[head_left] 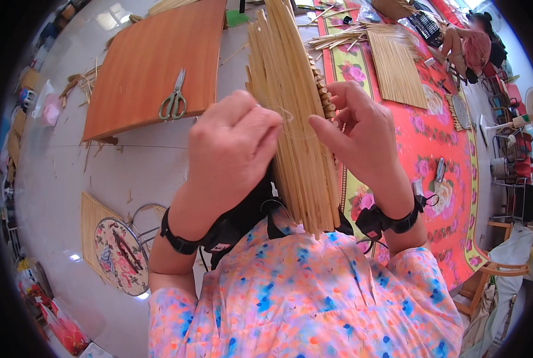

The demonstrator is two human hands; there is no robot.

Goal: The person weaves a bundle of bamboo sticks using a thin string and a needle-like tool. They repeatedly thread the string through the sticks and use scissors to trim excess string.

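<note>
A long bundle of flat, pale-yellow woven straw (299,161) stands in front of me, its lower end against my lap. Rounded straw knots (325,98) run down its right edge. My left hand (233,146) is closed in a pinch at the bundle's left side. From its fingertips a thin, clear thread (288,114) loops over the straw. My right hand (362,122) grips the knotted edge, its thumb toward the front and its fingers curled at the knots. Any needle is too small or hidden to make out.
An orange-brown board table (153,59) at left bears green-handled scissors (174,101). Right lies a red floral cloth (409,143) with a woven straw mat (394,65) and a small tool (440,170). A round floral stool (122,256) stands lower left. Another person (472,48) sits far right.
</note>
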